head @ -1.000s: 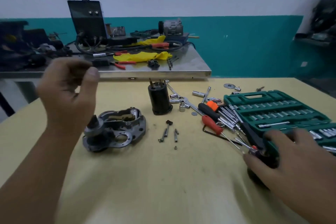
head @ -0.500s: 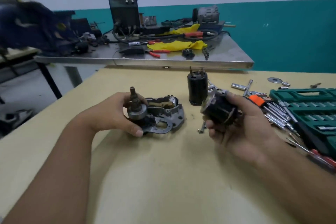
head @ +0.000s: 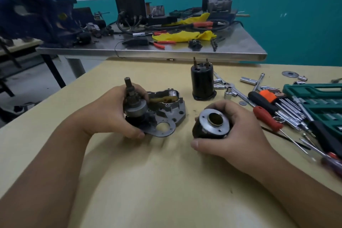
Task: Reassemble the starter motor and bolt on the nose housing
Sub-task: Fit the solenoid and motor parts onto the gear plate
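Reassembly looks barely begun: left hand (head: 112, 114) grips the grey geared shaft assembly (head: 134, 103) on the aluminium housing plate (head: 166, 114), right hand (head: 235, 131) clasps the black cylindrical motor body (head: 211, 126) right of that plate, unjoined and unbolted.

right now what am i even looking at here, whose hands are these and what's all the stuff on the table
There is no machine here: a camera worn on a person's head looks down at their own two bare hands over a tan table.

The left hand grips a grey metal housing by a round part with a shaft sticking up. The right hand is curled round a short black cylinder with a silver end and a round hole in it.

Behind them a taller black cylinder stands upright. To the right lie screwdrivers with red and black handles, loose sockets and a green tool case. Farther back is a steel bench with yellow cloth and pliers.
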